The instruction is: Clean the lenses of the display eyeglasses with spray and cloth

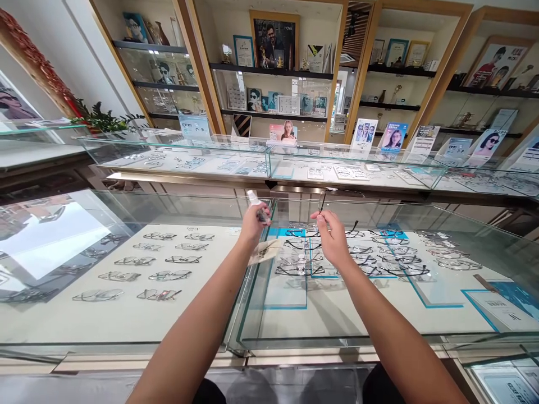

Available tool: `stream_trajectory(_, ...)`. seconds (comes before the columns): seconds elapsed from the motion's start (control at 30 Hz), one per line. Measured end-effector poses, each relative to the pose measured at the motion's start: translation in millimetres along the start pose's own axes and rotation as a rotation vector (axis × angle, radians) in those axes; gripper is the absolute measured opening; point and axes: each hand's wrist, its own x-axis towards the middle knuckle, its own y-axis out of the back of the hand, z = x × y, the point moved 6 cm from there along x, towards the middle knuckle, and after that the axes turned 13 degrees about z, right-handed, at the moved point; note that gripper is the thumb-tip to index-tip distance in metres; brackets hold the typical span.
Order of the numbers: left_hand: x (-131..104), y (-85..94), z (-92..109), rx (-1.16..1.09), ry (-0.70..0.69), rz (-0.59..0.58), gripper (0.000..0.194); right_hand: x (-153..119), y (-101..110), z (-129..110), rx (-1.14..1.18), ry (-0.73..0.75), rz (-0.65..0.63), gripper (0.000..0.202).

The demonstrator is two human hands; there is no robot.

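My left hand [254, 221] is closed around a small spray bottle [253, 197] with a white top, held upright and tilted slightly above the glass counter. To its right, my right hand [332, 233] pinches a pair of eyeglasses [323, 203] by a thin dark part of the frame. The rest of that frame is thin and hard to make out against the background. Just below my left hand, a beige cloth or paper piece [266, 251] with dark print lies near the seam of the two showcases; whether anything touches it, I cannot tell.
Under the glass top are rows of eyeglasses [170, 275] on the left and more frames [404, 260] on blue-edged boards at right. A second glass showcase [210, 163] stands beyond, with upright advertising cards [394, 137]. Wooden display shelves [273, 71] line the wall; a green plant [105, 119] stands left.
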Motion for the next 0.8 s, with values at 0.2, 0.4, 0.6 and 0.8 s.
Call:
stream_trajectory(0.2,-66,-42.1,28,-0.428,0.365,-0.691,0.079,-3,-4,-3,0.019,-0.03,-0.043,0.038)
stream_trajectory(0.4,-80,-44.9,24,-0.393,0.458,-0.874,0.08,-5,-7,-5,0.04,-0.087,-0.083,0.039)
stream_trajectory(0.6,-75,-50.6,23,-0.257,0.239,-0.729,0.074,-10,-16,0,0.125,-0.173,-0.187,0.041)
stream_trajectory(0.8,-71,-49.7,19,-0.045,0.008,-0.564,0.067,-15,-28,1,0.275,-0.288,-0.308,0.044)
